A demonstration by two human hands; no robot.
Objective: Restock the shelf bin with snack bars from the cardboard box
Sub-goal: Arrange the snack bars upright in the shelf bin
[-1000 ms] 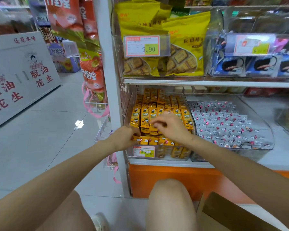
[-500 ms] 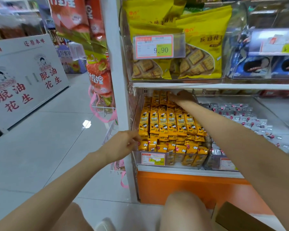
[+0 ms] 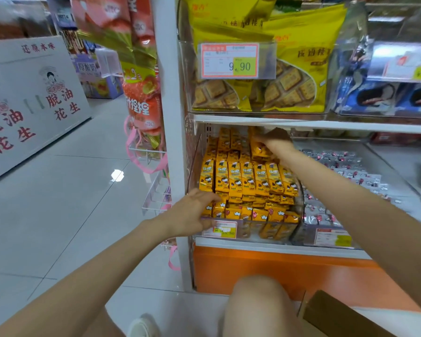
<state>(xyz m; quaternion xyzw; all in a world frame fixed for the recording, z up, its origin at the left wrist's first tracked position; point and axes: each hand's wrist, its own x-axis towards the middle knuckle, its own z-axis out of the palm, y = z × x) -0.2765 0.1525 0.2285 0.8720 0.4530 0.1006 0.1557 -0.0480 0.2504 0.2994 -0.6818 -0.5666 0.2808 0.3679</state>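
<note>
The clear shelf bin [image 3: 195,152] on the lower shelf holds several rows of orange snack bars [image 3: 246,181]. My left hand [image 3: 192,212] grips the bin's front left corner, fingers over the rim and thumb on the front wall by the price tag [image 3: 223,229]. My right hand [image 3: 276,142] reaches to the back of the bin under the upper shelf and is closed on a small stack of bars [image 3: 259,149]. A corner of the cardboard box [image 3: 336,314] shows on the floor at the bottom right; its inside is out of view.
A second clear bin of pink-and-white candies [image 3: 340,171] stands right of the bar bin. Yellow biscuit bags [image 3: 292,71] fill the shelf above. The white shelf post [image 3: 171,132] and hanging red snack bags [image 3: 141,103] are to the left. My knee [image 3: 258,305] is below.
My right hand moved from the bin's front rows to the back under the upper shelf and closed on bars there. My left hand stayed at the front corner. The view moved closer.
</note>
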